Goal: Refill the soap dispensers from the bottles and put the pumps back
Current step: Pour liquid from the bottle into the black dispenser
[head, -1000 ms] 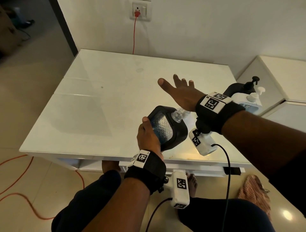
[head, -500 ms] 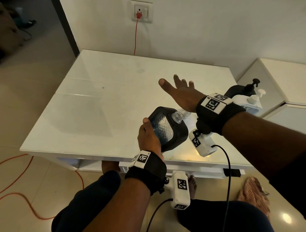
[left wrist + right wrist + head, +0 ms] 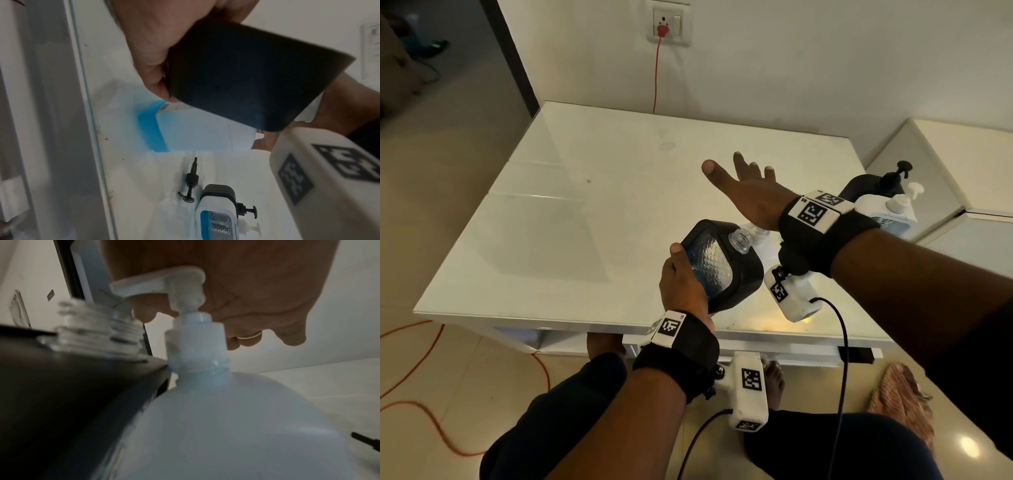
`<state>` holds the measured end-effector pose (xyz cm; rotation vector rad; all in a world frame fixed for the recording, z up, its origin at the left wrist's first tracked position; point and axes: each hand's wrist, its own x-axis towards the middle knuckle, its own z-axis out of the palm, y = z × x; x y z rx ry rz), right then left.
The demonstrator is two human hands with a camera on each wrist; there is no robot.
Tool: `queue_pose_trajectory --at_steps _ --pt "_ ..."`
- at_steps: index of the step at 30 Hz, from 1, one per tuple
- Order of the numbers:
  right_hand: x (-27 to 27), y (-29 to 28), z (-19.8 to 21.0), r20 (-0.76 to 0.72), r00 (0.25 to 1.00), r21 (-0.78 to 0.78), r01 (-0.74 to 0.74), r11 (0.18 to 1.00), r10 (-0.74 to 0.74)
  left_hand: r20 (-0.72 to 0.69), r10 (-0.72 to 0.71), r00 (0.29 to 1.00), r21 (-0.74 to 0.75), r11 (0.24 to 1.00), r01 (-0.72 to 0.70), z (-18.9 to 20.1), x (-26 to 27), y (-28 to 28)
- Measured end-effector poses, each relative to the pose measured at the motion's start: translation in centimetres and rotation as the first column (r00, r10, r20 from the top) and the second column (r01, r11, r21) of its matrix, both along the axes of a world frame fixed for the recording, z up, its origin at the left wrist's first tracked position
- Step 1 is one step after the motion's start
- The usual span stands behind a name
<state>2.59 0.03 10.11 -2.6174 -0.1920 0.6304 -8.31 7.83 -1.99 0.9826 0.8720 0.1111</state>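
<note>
nearest the person, the left hand [image 3: 681, 277] grips the black square soap dispenser with a clear ribbed window [image 3: 722, 267], fingers wrapped round its near side, and tilts it so that its long axis leans up and to the right. its clear threaded neck [image 3: 739, 241] is open, with no pump on it, and points towards the white pump spout of the translucent white refill bottle [image 3: 216, 418] standing just beside it on the right. the relation that matters is mouth under spout: from the right wrist view the spout tip [image 3: 123, 283] sits above and close to the neck, though whether it is truly over the opening i cannot tell.

the right hand [image 3: 750, 195] lies flat and spread, palm on the bottle's pump head [image 3: 185, 277], fingers straight. a push down looks like the next move, and this hand is the one placed for it.

the dispenser's window shows some bluish liquid. the bottle holds a low band of blue soap [image 3: 150, 126].

further right on the white glass table [image 3: 602, 192] lies a loose black pump [image 3: 190, 180], then another dispenser and bottle [image 3: 887, 205] with pumps fitted.
</note>
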Motion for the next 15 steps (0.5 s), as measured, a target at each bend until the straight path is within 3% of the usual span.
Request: queue_pose_trajectory --at_steps 15 --pt "-0.23 -0.3 0.26 -0.007 1.0 -0.039 -0.015 0.999 0.015 -0.01 -0.011 1.0 -0.004 1.0 0.011 -0.03 -0.11 0.06"
